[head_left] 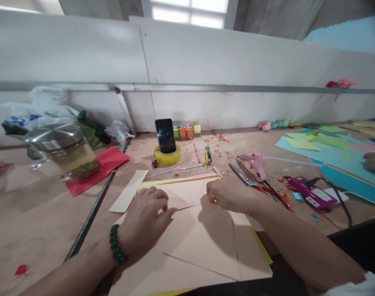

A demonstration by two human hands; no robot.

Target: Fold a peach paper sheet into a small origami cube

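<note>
A stack of coloured paper with pale peach sheets (138, 267) on top lies in front of me. On it rests a peach piece (206, 242) with folded or cut edges. My left hand (148, 216), with a ring and a green bead bracelet (116, 244), lies on the paper's left part, its fingers bent and slightly apart. My right hand (224, 193) is closed at the upper edge of the peach piece, fingers curled down; what it pinches is hidden.
Scissors (244, 176), a pink glue gun (255, 164) and a purple power strip (312, 193) lie right. A phone (165, 135) stands in yellow tape (168, 155), near a cutter (208, 154). A glass tea mug (71, 154) stands left. A paper strip (128, 192) lies beside the stack.
</note>
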